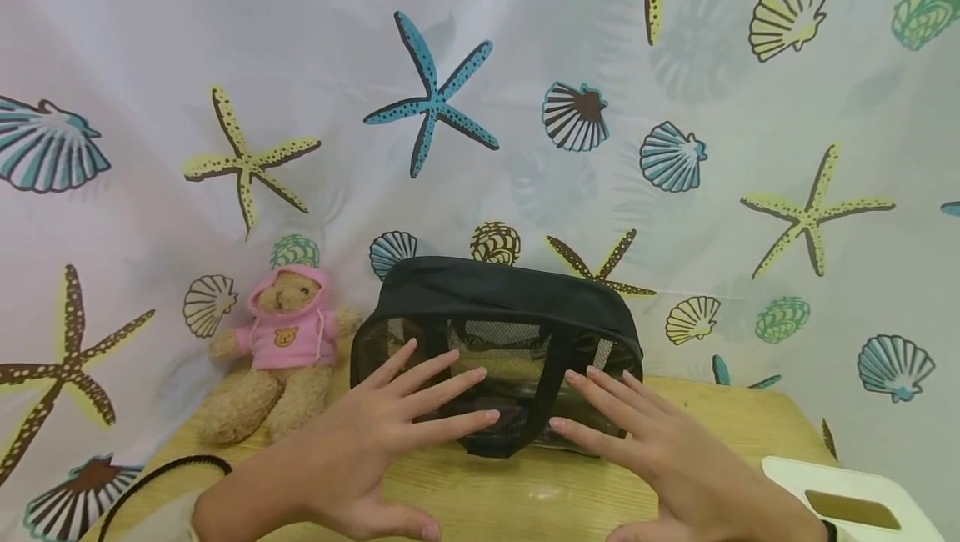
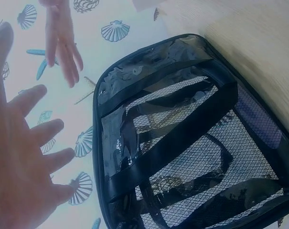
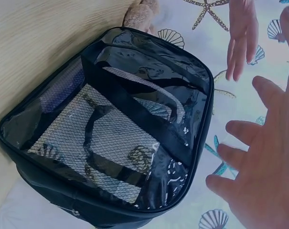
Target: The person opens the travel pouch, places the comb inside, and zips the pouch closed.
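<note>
A black bag (image 1: 510, 296) with clear and mesh panels and black strap handles stands on the wooden table in the head view. In front of it, my left hand (image 1: 375, 434) is spread with straight fingers, holding nothing. My right hand (image 1: 667, 450) mirrors it on the other side, fingers apart and also holding nothing. The left wrist view shows the bag's clear front (image 2: 182, 143) beside the left fingers, apart from them. From the right wrist, a gap also shows between the bag (image 3: 111, 124) and the right fingers. A purplish patch (image 3: 63, 90) shows low through the panel.
A teddy bear (image 1: 288, 342) in a pink hoodie sits left of the bag on the wooden table (image 1: 540, 496). A white object with a slot (image 1: 832, 479) stands at the right front. Behind hangs a curtain (image 1: 525, 50) printed with shells and starfish. A black cord (image 1: 161, 471) curves at the left.
</note>
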A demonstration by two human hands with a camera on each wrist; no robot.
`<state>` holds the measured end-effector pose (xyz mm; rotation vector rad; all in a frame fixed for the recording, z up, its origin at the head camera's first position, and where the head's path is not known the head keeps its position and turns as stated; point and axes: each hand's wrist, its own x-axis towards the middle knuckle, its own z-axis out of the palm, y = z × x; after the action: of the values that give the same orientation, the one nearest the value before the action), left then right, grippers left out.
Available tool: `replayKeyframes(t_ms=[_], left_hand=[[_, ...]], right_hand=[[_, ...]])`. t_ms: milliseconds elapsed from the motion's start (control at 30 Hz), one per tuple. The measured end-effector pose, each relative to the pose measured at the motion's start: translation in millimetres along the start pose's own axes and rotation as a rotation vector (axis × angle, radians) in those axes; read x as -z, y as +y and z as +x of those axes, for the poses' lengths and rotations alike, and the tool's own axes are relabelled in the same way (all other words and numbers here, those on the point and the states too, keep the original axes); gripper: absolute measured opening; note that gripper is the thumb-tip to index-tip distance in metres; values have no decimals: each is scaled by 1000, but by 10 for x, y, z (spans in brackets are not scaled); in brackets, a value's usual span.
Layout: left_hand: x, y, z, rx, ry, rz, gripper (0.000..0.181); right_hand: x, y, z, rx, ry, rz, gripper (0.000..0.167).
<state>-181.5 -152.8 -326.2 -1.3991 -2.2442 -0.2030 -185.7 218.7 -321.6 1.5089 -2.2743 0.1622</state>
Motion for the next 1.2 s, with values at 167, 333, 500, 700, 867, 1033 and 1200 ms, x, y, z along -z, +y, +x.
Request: replayKeyframes(t_ms=[167,333,500,700,867,1033,1200], left_hand=[[-11,-1,31,-37,-28,-35,83],[-43,5,33,-64,-54,-52,82],[-68,-15,22,-77,-70,-48,82],[-72,-50,2,-73,-109,-64,82],[-74,-46,-8,-71,-124,-82,83],[-94,-27,-11,-89,-114,-75,85],[-112,-40,0,-107,-109,-51,84]], right_hand=[[-12,-39,55,21,-10,-29,89],[-57,-49,45,20,-57,-39,92],[-93,-42,14,24,-67,-34,96],[-97,-25,0,47,-57,-19,100],[-100,-7,-52,34,-75,-33,99],[-118,-11,-75,18,-73,-46,95],[-122,-1,-74,27,-57,-51,99]])
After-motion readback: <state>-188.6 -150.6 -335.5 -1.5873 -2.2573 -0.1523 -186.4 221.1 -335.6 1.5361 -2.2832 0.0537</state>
